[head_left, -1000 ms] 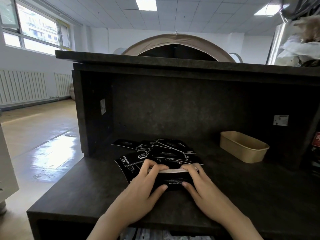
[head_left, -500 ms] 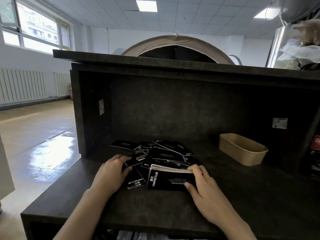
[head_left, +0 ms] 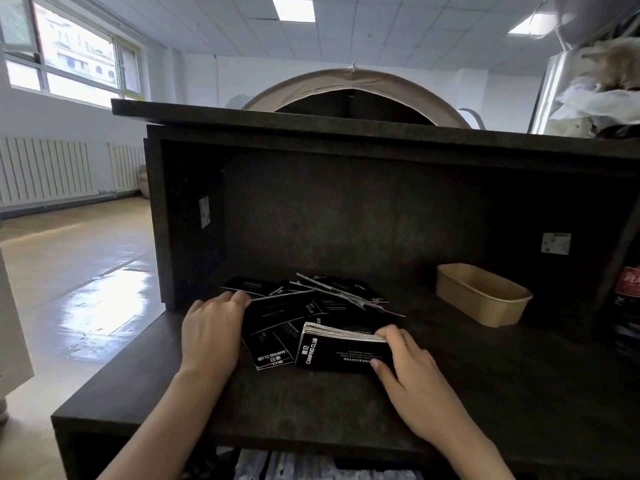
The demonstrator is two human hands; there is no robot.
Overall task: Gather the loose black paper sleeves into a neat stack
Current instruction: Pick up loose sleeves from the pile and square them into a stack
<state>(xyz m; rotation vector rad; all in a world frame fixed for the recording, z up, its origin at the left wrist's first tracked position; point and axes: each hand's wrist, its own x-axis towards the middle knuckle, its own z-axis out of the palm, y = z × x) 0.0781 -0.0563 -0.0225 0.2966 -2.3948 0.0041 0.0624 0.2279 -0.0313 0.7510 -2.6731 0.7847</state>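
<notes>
Both hands are at work on the dark tabletop [head_left: 485, 393]: the right hand [head_left: 412, 372] pinches the gathered stack [head_left: 341, 351] of black paper sleeves, thumb in front and fingers on top, while the left hand [head_left: 211, 330] lies flat, fingers extended onto the loose sleeves [head_left: 311, 303] fanned just behind. Best to sweep those strays rightward together, then square the edges against the held stack.

Surface: dark stone-like counter [head_left: 485, 403] formed the shelf.
On it: loose black sleeves [head_left: 311, 299], a gathered stack [head_left: 341, 351], a tan paper tray [head_left: 485, 299] at right.

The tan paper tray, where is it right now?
In the head view the tan paper tray sits on the dark counter at the right, against the back wall, beyond the right hand and apart from the sleeves.
</notes>
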